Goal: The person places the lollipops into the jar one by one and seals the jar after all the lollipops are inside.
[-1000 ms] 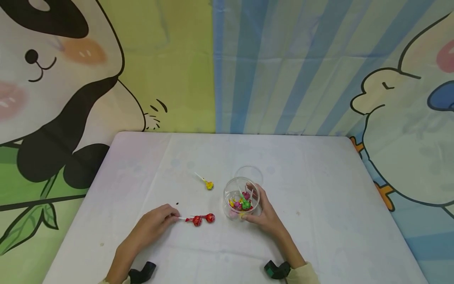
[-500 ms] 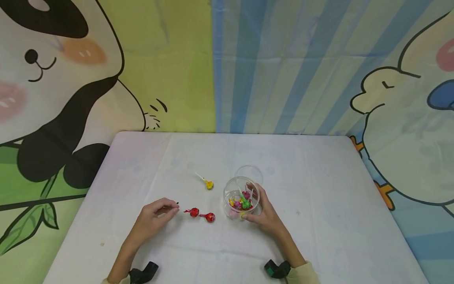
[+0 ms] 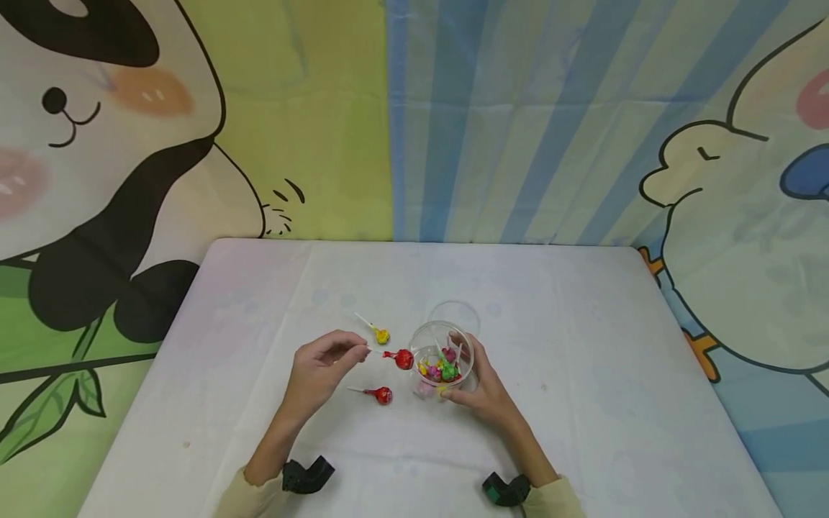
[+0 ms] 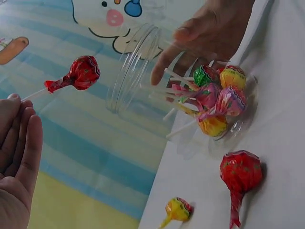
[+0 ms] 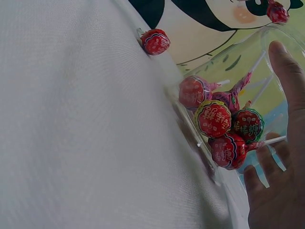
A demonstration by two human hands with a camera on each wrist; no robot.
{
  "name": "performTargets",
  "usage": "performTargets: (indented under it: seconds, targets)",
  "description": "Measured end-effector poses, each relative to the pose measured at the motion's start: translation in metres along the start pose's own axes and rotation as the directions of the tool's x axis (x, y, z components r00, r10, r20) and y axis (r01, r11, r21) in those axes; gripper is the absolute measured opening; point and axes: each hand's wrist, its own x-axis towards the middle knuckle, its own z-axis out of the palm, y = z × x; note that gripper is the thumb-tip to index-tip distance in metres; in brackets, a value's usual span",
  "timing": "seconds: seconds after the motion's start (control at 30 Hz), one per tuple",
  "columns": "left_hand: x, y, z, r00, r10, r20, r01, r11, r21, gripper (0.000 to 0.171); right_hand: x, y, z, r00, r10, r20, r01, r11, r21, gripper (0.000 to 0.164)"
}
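My left hand [image 3: 327, 367] pinches the white stick of a red-wrapped lollipop [image 4: 85, 73], raised off the table with its head close to the mouth of a clear jar [image 3: 427, 338]. Around the jar's right side curls my right hand [image 3: 482, 385], thumb at the front in the head view. Inside, several lollipops [image 5: 214, 119] in pink, yellow, green and red wrappers lie heaped at the bottom, sticks upward. A second red lollipop [image 3: 383, 396] lies on the table in front of the jar. Beyond my left hand rests a yellow lollipop [image 3: 382, 336].
A clear round lid [image 3: 455, 314] lies flat behind the jar on the white-covered table [image 3: 583, 360]. Cartoon-printed cloth [image 3: 518, 122] hangs beyond the far edge. Black wrist devices sit on both forearms, such as the left device [image 3: 307, 475].
My left hand has picked up one red lollipop from the table and carried it up and right to the jar. The other red lollipop stays lying; my right hand stays at the jar.
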Motion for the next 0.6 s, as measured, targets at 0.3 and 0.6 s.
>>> performTargets:
  seconds: [0.3, 0.6]
  targets:
    - [0.025, 0.011, 0.036, 0.988, -0.083, 0.131, 0.065, 0.989, 0.135, 0.012, 0.000, -0.001, -0.001, 1.000, 0.007, -0.002, -0.007, 1.000, 0.020, 0.097]
    - [0.034, 0.021, 0.062, 0.975, -0.111, 0.194, 0.039, 0.940, 0.340, 0.011, 0.000, 0.000, -0.001, 1.000, -0.023, 0.005, 0.023, 1.000, -0.002, 0.097]
